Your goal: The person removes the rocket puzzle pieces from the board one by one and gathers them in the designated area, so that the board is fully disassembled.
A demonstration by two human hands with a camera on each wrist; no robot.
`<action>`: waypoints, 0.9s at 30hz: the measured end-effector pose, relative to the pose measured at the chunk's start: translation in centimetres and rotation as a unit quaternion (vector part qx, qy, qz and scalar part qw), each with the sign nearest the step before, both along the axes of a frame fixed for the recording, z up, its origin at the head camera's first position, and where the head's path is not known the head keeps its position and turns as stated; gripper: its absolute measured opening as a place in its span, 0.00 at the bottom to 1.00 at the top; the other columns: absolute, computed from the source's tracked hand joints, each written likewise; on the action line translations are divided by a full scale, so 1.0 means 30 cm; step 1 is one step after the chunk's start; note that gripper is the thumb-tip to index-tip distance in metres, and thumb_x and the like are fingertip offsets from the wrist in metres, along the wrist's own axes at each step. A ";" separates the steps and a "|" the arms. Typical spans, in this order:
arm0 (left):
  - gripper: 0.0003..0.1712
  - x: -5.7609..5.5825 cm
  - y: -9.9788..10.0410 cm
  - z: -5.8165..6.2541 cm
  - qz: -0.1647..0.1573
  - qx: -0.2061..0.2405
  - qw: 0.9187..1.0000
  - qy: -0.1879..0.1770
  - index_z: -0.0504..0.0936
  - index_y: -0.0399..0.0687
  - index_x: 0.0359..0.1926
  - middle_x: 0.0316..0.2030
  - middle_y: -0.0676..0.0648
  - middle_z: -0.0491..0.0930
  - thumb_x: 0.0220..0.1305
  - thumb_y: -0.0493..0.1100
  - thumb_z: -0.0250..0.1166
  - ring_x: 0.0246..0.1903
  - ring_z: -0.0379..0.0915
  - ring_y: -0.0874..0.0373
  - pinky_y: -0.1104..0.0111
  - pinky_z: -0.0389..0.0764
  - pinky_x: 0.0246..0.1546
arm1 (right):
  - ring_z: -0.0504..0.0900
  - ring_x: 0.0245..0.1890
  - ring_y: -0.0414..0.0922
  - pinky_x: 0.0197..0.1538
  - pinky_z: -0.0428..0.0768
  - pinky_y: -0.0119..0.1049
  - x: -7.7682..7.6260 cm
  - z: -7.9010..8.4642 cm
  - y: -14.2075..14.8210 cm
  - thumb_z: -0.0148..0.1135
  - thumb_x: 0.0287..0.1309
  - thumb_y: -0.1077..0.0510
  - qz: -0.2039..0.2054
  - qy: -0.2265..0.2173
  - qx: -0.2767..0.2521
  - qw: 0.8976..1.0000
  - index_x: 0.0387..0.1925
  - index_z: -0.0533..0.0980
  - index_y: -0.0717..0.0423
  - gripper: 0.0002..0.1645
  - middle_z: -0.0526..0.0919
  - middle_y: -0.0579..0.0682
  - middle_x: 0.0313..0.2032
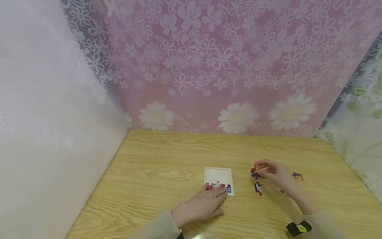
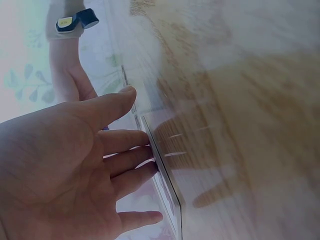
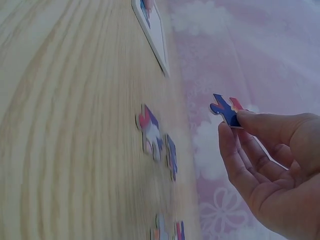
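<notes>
A square white puzzle tray (image 1: 218,170) lies on the table, its near row filled with joined red, white and blue pieces (image 1: 210,187). My left hand (image 1: 206,203) rests over that near row with its fingers straight; in the left wrist view the fingertips (image 2: 145,167) meet the tray's edge. To the right, my right hand (image 1: 276,172) pinches a blue and red puzzle piece (image 3: 227,111) between thumb and fingers, raised off the table. Below it lie a purple and white puzzle piece (image 3: 150,131) and a blue puzzle piece (image 3: 171,156).
Further loose pieces lie around the right forearm: a pale puzzle piece (image 1: 279,190) and a purple and yellow puzzle piece (image 1: 297,176). A flowered pink curtain (image 1: 191,83) hangs along the table's back edge, and a whitish sheet (image 1: 59,132) borders the left side.
</notes>
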State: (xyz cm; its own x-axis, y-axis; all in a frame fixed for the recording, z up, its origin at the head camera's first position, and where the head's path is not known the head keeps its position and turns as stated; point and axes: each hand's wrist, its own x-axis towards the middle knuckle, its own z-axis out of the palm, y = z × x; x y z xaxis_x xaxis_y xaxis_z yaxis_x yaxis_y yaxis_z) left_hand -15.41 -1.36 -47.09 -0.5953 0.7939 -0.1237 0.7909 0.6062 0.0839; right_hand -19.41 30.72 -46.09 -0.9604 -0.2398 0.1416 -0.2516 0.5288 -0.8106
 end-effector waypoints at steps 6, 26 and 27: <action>0.37 -0.004 0.004 -0.005 -0.001 -0.001 1.000 -0.001 0.65 0.50 0.76 0.77 0.52 0.59 0.74 0.61 0.55 0.76 0.53 0.59 0.45 0.65 0.70 | 0.86 0.39 0.37 0.40 0.88 0.41 0.030 0.006 0.073 0.63 0.70 0.56 -0.025 -0.003 0.021 0.999 0.62 0.75 0.62 0.23 0.83 0.61 0.51; 0.37 0.001 0.004 0.016 0.007 0.002 1.000 -0.015 0.65 0.50 0.76 0.77 0.52 0.59 0.74 0.61 0.56 0.75 0.53 0.61 0.45 0.63 0.71 | 0.82 0.41 0.25 0.38 0.84 0.29 0.145 -0.035 0.384 0.61 0.72 0.56 -0.096 -0.020 0.055 0.994 0.62 0.74 0.66 0.24 0.81 0.25 0.45; 0.37 0.002 0.003 0.015 0.007 0.002 1.000 -0.016 0.65 0.50 0.76 0.77 0.52 0.58 0.74 0.61 0.56 0.75 0.53 0.61 0.45 0.63 0.71 | 0.81 0.40 0.24 0.38 0.83 0.28 0.151 -0.037 0.396 0.61 0.71 0.55 -0.101 -0.029 0.064 0.992 0.63 0.74 0.67 0.25 0.81 0.25 0.44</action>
